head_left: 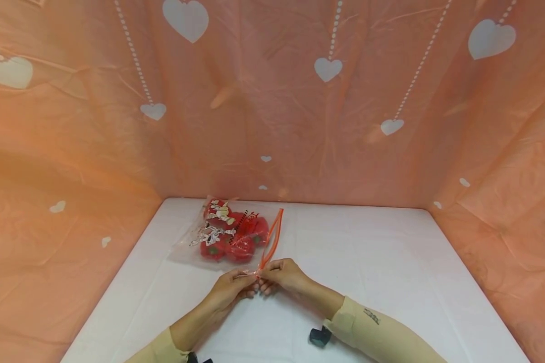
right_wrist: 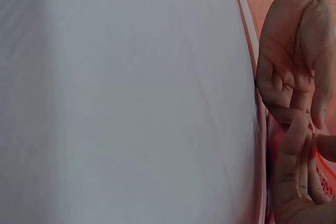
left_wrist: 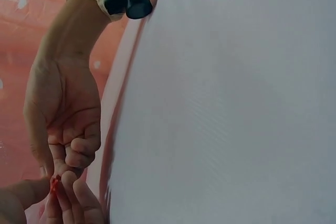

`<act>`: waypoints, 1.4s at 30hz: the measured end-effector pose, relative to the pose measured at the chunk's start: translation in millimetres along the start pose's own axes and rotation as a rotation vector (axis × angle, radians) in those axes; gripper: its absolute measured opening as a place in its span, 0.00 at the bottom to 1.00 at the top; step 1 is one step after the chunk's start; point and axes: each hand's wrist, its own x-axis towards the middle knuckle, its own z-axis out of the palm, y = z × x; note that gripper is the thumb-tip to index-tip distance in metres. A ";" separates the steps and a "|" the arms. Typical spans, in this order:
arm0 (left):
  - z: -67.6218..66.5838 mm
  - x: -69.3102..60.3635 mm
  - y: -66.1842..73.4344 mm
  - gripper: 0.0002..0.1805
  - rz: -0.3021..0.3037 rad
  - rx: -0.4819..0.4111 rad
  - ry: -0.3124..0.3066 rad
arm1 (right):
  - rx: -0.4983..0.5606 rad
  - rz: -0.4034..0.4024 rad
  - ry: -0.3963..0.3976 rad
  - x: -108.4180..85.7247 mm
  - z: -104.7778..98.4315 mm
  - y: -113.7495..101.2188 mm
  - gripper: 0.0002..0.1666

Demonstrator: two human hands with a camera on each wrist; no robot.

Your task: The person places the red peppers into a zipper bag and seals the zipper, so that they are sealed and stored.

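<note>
A clear printed zip bag (head_left: 188,250) lies on the white table, left of its middle. Inside it are several rounded red things (head_left: 240,247) with green spots; their kind is unclear through the plastic. An orange-red zip strip (head_left: 276,237) edges the bag's right side. My left hand (head_left: 229,290) pinches the near corner of the bag beside the end of the strip. Right next to it, my right hand (head_left: 283,275) pinches the strip's near end. Fingertips of both hands meet there, and in the wrist views they hide most of the gripped corner.
The white table (head_left: 381,262) reaches back to an orange curtain (head_left: 290,126) with white hearts, which also hangs at both sides. A dark wrist device (head_left: 320,337) is on the right forearm.
</note>
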 end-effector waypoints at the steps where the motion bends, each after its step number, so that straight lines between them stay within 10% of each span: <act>1: 0.0 0.9 -0.1 0.11 0.004 0.011 0.008 | 0.001 -0.002 0.000 0.0 0.6 -0.4 0.11; 20: 4.5 3.2 1.5 0.13 0.035 0.276 0.154 | -0.017 0.012 0.002 -0.3 4.7 1.1 0.14; 42: 4.1 7.3 -1.9 0.08 0.057 0.311 0.225 | -0.132 -0.094 0.070 13.0 -4.4 -1.6 0.10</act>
